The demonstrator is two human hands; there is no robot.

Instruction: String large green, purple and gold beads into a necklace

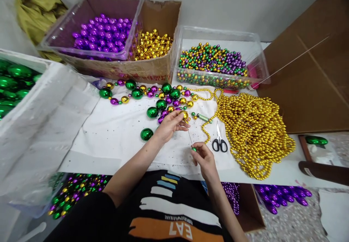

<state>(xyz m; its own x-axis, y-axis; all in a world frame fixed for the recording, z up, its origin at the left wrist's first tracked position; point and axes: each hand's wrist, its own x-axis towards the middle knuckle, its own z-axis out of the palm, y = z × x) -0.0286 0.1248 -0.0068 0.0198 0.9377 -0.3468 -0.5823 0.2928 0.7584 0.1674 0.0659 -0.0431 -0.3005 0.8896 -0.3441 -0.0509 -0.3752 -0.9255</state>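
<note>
Between the fingertips of my left hand (172,125) is a gold bead (184,115), with a thin string (190,137) running down from it. My right hand (203,157) pinches a small green bead (193,149) at the string's lower end. Just beyond my left hand lie strung green, purple and gold beads (161,104) on a white cloth (109,136). A loose large green bead (147,134) rests left of my left wrist. Black-handled scissors (219,142) and a green lighter (204,118) lie to the right of my hands.
A heap of gold bead strands (253,133) covers the table's right side. At the back stand a clear bin of purple beads (103,35), a cardboard box of gold beads (154,45) and a clear tub of mixed small beads (215,60). Large green beads (19,82) fill a container at left.
</note>
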